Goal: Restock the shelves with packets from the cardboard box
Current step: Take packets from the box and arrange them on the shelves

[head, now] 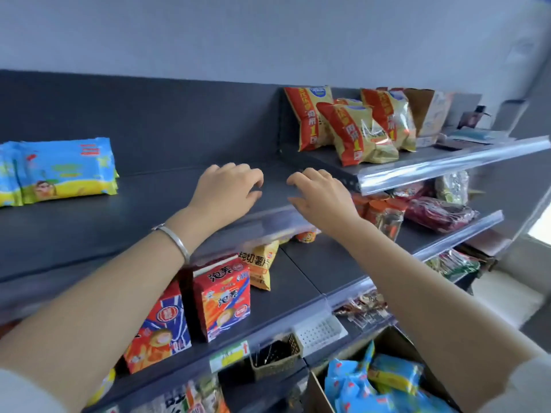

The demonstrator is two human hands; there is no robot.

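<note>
Both my hands hover over the dark top shelf [143,198], side by side and holding nothing. My left hand [228,189] has loosely curled fingers; a silver bangle circles its wrist. My right hand [320,193] is just right of it, fingers loosely bent. Blue-and-yellow packets [62,168] stand in a row at the shelf's left end, well left of both hands. At the bottom right, the cardboard box [396,344] holds several more blue-and-yellow packets [378,386].
Red-and-gold snack bags [354,126] stand on the adjoining top shelf to the right. One shelf below are red cartons [222,296] and a yellow chip bag [262,265]. A small woven basket [275,357] hangs at that shelf's front. Lower right shelves hold more packets.
</note>
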